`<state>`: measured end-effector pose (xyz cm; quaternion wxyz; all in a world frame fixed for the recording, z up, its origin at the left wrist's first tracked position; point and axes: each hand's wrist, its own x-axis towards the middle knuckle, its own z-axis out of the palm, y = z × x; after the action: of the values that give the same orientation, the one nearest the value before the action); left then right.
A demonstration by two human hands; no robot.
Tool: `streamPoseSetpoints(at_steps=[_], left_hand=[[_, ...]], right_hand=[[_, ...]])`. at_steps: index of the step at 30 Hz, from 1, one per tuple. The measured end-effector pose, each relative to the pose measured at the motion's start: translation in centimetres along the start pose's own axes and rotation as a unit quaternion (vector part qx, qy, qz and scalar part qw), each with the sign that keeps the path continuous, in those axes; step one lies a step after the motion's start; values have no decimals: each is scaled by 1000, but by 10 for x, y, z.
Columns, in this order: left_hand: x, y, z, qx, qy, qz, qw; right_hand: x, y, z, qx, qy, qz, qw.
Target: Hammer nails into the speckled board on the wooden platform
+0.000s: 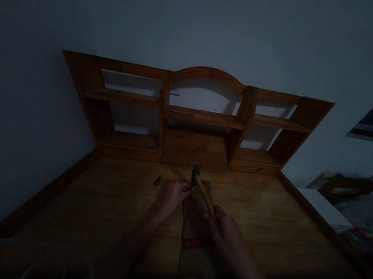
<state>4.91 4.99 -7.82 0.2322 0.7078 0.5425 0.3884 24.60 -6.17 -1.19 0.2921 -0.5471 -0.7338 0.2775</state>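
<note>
My right hand (224, 228) is wrapped round the wooden handle of a hammer (205, 195). The dark hammer head slants up and to the left, close above my left fingertips. My left hand (175, 195) pinches something small near the far end of a dark, rough-looking strip (194, 218) on the wooden desktop (250, 204); what it holds is too dim to make out. A red band (196, 243) crosses the strip nearer to me. To the left of my left hand lies a small bunch of thin dark pieces, perhaps nails (157, 181).
A wooden shelf unit (204, 117) stands at the back of the desktop, against a pale wall. Raised edges run along both sides. On the right are a white surface (321, 206), a wooden chair back (351, 187) and plastic-wrapped items. The room is dim.
</note>
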Motion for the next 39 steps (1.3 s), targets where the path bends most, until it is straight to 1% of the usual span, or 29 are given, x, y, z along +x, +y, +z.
streamPoseSetpoints(at_steps=[3,8,12,15,20,23,27,33,39], left_hand=[[1,-2,2,12,5,-5,1000],[2,-5,3,34,14,-3,999],[2,-7,3,21,14,-8,1000],[3,-7,4,8,13,-24,1000],[3,-6,4,-9,14,-37,999],[3,-8,5,-13,14,-42,999],[4,-10,6,-13,10,-35,999],[4,-9,5,4,14,-27,1000],[4,-9,5,-11,9,-19,1000]], right_hand=[[-1,-3,2,-16,7,0,1000],[-2,-5,5,-7,-14,-1,1000],[-2,0,10,-15,-12,2,1000],[-2,3,13,-26,-16,11,999],[-5,-2,12,7,1,1,1000],[-8,-3,13,-2,4,5,1000],[-8,1,16,-8,-1,10,1000],[-5,-1,11,13,23,11,1000],[-8,3,15,43,14,0,999]])
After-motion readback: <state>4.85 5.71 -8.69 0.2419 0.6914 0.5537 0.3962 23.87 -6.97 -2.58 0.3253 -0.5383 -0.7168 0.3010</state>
